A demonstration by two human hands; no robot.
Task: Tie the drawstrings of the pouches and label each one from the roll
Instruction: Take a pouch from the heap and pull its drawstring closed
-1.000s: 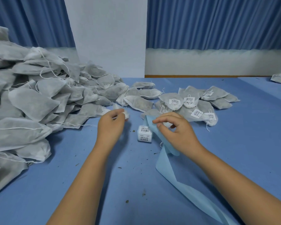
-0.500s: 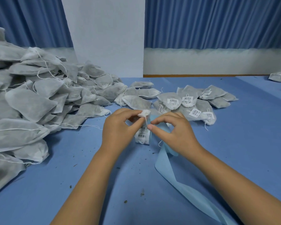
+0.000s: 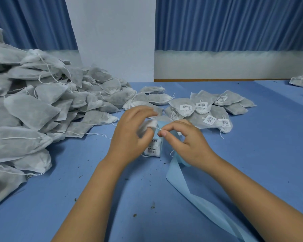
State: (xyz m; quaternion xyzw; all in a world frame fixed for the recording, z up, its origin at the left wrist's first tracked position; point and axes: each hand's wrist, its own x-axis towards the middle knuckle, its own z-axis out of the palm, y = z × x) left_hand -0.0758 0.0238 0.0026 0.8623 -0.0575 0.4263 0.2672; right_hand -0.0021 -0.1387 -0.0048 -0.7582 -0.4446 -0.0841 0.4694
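A: Blue table (image 3: 252, 154) up front, pleated blue curtains (image 3: 234, 23) behind, a white panel (image 3: 112, 41) between them.

B: And over on the left?

A: A big heap of grey-white pouches (image 3: 33, 109), thin strings trailing out here and there.

B: Beyond the hands?

A: A smaller cluster of labelled pouches (image 3: 185, 107), barcode stickers facing up. A few more pouches (image 3: 299, 82) at the far right edge of the table.

B: Now the left hand (image 3: 129, 137).

A: Up above the table, fingers curled round the gathered white neck of one pouch (image 3: 148, 124). Blurred, with most of the bag hidden behind the palm.

B: Right hand (image 3: 187, 142)?

A: Just beside the left, thumb and forefinger pinched on the thin white drawstring (image 3: 158, 129), stretched short and taut from the pouch's neck. Other fingers loosely bent, holding nothing.

B: And the label roll (image 3: 153, 147)?

A: Down on the table, beneath and between the two hands, printed barcode labels facing the camera, partly covered by the left hand.

B: That pale strip?

A: Light-blue backing tape (image 3: 180, 175), running from the roll under the right wrist and on toward the near right corner, twisted once along the way. Dark crumbs (image 3: 152, 206) scattered over the blue surface between the forearms.
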